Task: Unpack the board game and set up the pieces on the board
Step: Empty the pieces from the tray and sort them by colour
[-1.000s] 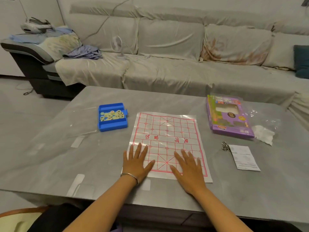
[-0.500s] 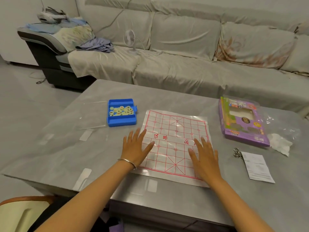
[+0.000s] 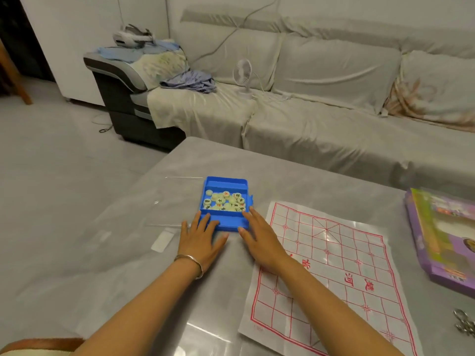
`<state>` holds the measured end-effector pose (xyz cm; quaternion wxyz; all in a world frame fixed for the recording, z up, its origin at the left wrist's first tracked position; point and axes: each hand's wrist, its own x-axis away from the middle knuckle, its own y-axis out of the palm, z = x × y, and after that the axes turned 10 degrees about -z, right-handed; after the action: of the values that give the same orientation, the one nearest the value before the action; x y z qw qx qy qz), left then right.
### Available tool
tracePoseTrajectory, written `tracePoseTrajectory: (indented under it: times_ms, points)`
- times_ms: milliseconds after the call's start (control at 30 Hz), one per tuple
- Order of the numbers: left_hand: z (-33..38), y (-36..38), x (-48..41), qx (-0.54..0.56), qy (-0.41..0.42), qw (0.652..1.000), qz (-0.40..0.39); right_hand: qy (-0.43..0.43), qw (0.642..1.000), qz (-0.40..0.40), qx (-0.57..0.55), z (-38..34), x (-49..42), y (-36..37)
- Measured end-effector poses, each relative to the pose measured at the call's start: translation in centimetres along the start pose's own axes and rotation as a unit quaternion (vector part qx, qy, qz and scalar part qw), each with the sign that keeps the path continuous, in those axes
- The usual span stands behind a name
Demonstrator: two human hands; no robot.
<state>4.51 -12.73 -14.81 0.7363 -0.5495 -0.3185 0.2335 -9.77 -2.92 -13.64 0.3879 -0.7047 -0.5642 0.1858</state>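
Showing one blue tray (image 3: 225, 182) of heaped xiangqi pieces (image 3: 225, 201), one paper board sheet (image 3: 334, 265) just right of it. Two hands, earlier flat on the sheet, now flank the tray's near edge: left hand (image 3: 199, 240) and right hand (image 3: 259, 237), fingers straight, grasping nothing, touch it, tray between their fingertips.

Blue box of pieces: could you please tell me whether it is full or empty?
Not empty: pale round pieces lie loose inside the blue box, its top uncovered.
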Motion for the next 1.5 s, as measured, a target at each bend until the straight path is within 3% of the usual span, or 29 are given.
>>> tracePoseTrajectory:
  times_ms: [200, 367, 467, 600, 700, 900, 1167, 1500]
  points:
    - [-2.8, -0.5, 1.4, 0.093, 0.031, 0.993, 0.070, -0.036, 0.996, 0.032, 0.079, -0.6, 0.6, 1.6]
    - [-4.2, -2.2, 1.7, 0.096, 0.071, 0.989, 0.086, -0.057, 0.993, 0.037, 0.097, -1.7, 1.0, 1.1]
    - [-4.4, -4.3, -0.1, 0.069, 0.097, 0.991, 0.060, -0.039, 0.993, 0.051, 0.095, -2.9, -1.0, -1.1]
    - [-3.5, -6.2, -3.5, -0.015, 0.086, 0.996, -0.019, 0.054, 0.986, -0.027, 0.155, -4.0, -4.0, -3.1]
    - [-2.3, -6.8, -5.8, -0.010, 0.038, 0.995, -0.095, 0.112, 0.980, -0.092, 0.136, -4.9, -5.8, -3.2]
    - [-1.9, -7.6, -8.0, -0.071, 0.039, 0.983, -0.165, 0.160, 0.960, -0.132, 0.188, -6.3, -7.9, -3.7]
    - [-1.7, -8.1, -9.0, -0.060, 0.090, 0.975, -0.194, 0.091, 0.956, -0.148, 0.238, -5.7, -8.6, -3.7]
    - [-3.7, -7.2, -9.4, 0.125, 0.131, 0.962, -0.207, 0.020, 0.982, -0.168, 0.089, -3.6, -8.3, -4.7]
